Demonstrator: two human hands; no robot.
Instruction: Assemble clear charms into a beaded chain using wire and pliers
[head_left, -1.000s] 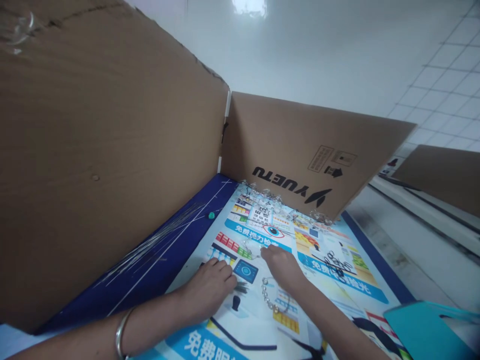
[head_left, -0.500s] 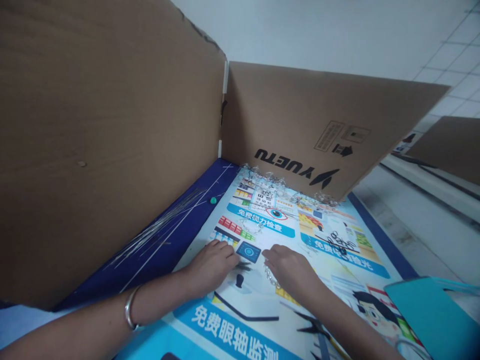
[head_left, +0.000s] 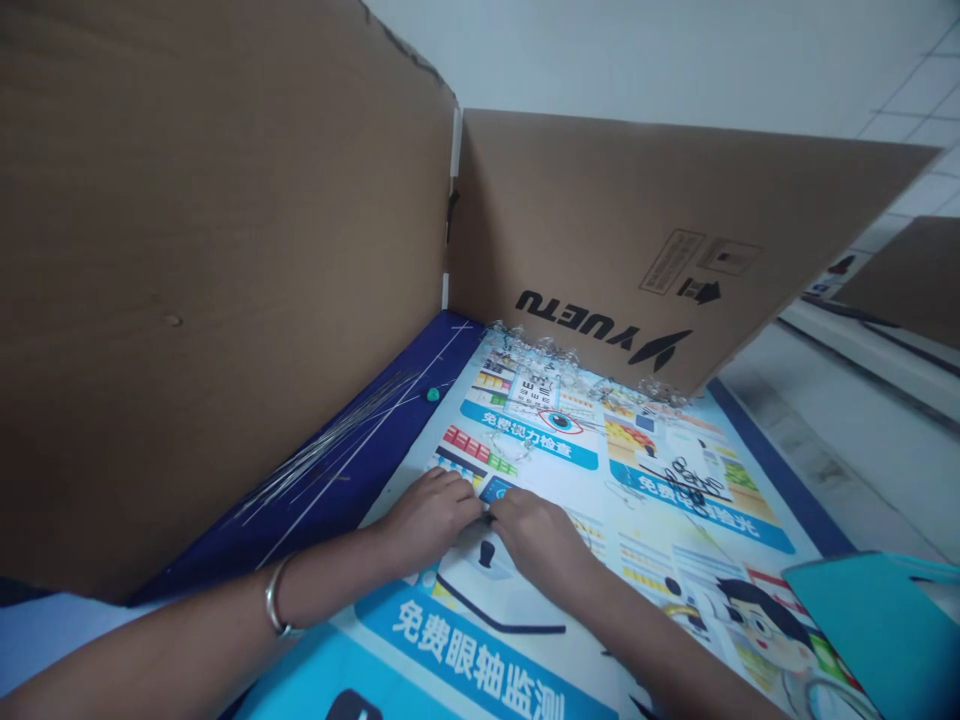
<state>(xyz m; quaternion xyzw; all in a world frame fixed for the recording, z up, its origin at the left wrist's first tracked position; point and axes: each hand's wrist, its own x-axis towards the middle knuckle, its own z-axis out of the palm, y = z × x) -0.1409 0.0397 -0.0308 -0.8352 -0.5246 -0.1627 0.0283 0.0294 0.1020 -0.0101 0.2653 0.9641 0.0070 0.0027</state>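
A pale, softly lit wall (head_left: 637, 60) rises behind brown cardboard panels (head_left: 585, 210); beside it, a dark grid (head_left: 919, 95) seems to be tile lines.

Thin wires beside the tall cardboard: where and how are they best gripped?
Probably the middle of the wires, pinched across from above, coming from the right: they lie long and low, splaying at the near end, and the cardboard panel stands along their left.

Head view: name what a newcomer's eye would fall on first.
Probably the brown cardboard panel filling the left, then the far panel printed YUETU. Next come the left hand and right hand, close together over the colorful sheet at lower center, with a silver bangle on the left wrist.
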